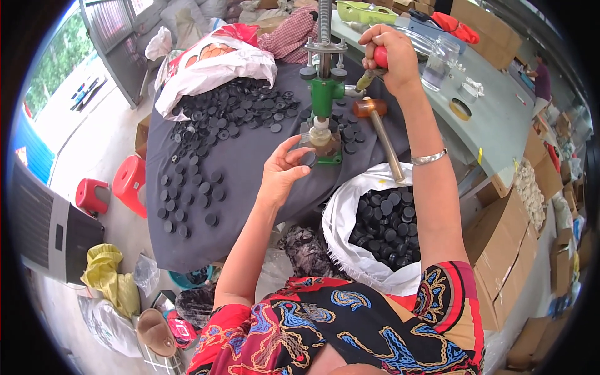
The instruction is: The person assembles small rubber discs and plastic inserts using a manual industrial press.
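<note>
Pinched between the thumb and fingers of my left hand [282, 173] is a round black cap [308, 159], just left of the press base. My right hand [399, 61] is raised at the right, closed around the red ball knob [380, 57] of the press lever. A green hand press [323, 97] stands on the dark-covered table, its whitish pressing head [320, 132] low over the base. Many loose black caps [231, 112] spread over the dark cloth [250, 162] left of the press.
A mallet [387, 145] with an amber head lies right of the press. Below it, a white sack [337, 215] holds many black caps. Another sack [219, 65] spills caps at the back left. On the grey-green table [487, 128] are a glass jar [440, 62] and a tape roll [460, 109].
</note>
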`<state>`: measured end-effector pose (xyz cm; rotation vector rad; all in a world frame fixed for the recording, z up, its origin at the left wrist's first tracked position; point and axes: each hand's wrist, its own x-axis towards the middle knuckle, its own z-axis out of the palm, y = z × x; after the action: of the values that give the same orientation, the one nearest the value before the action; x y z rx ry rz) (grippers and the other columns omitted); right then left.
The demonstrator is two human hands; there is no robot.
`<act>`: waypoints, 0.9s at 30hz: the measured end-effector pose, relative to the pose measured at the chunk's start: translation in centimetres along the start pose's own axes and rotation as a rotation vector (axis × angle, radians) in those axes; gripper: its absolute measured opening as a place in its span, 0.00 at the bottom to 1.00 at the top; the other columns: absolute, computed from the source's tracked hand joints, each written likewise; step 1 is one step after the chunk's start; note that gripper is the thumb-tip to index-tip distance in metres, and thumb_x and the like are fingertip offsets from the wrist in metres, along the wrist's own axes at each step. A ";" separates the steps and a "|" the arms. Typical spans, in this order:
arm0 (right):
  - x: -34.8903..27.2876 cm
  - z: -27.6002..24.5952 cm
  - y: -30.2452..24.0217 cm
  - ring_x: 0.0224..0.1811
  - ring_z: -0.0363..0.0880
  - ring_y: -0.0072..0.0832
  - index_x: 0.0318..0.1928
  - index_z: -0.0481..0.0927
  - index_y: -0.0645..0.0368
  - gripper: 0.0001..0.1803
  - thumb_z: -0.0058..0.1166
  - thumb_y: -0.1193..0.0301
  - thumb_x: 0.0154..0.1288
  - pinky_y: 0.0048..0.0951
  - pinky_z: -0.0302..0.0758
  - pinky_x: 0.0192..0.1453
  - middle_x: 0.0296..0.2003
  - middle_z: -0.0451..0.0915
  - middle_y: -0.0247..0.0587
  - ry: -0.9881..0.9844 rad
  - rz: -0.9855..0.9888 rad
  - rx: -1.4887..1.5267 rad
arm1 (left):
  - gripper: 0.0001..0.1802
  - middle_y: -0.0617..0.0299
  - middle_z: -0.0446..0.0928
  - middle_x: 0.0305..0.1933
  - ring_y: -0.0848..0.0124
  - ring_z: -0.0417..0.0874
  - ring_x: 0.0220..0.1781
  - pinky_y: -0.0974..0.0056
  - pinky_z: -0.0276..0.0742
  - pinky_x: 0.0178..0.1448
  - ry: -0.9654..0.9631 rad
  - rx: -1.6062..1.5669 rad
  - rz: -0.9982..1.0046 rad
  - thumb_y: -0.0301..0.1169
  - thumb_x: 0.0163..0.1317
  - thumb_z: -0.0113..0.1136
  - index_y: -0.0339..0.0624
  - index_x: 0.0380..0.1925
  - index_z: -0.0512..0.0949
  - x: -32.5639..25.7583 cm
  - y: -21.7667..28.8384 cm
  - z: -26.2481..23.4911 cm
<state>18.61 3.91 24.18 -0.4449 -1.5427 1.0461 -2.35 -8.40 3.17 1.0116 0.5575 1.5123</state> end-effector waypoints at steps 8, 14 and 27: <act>-0.1 0.1 -0.2 0.17 0.65 0.24 0.31 0.76 0.67 0.13 0.39 0.72 0.60 0.29 0.70 0.29 0.15 0.68 0.38 0.010 0.017 -0.051 | 0.43 0.52 0.79 0.52 0.78 0.75 0.45 0.74 0.70 0.49 -0.027 0.174 0.161 0.16 0.45 0.70 0.38 0.64 0.64 -1.6 2.2 2.1; 0.6 0.1 0.2 0.17 0.69 0.25 0.31 0.77 0.68 0.14 0.40 0.71 0.60 0.28 0.72 0.27 0.17 0.72 0.40 0.058 -0.019 -0.018 | 0.43 0.54 0.79 0.52 0.81 0.72 0.41 0.76 0.68 0.46 -0.012 0.213 0.210 0.16 0.46 0.70 0.38 0.65 0.63 -3.1 3.5 2.7; 7.4 -1.3 2.3 0.29 0.80 0.38 0.28 0.84 0.60 0.25 0.46 0.53 0.68 0.35 0.73 0.39 0.23 0.82 0.44 0.593 -0.398 -0.621 | 0.41 0.49 0.79 0.50 0.70 0.82 0.44 0.67 0.79 0.47 0.078 0.155 0.176 0.17 0.49 0.66 0.39 0.65 0.62 -8.9 7.9 2.4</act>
<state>17.28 11.23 26.61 -0.7541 -1.3042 0.0794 -5.05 -19.08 8.25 1.1483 0.6633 1.6896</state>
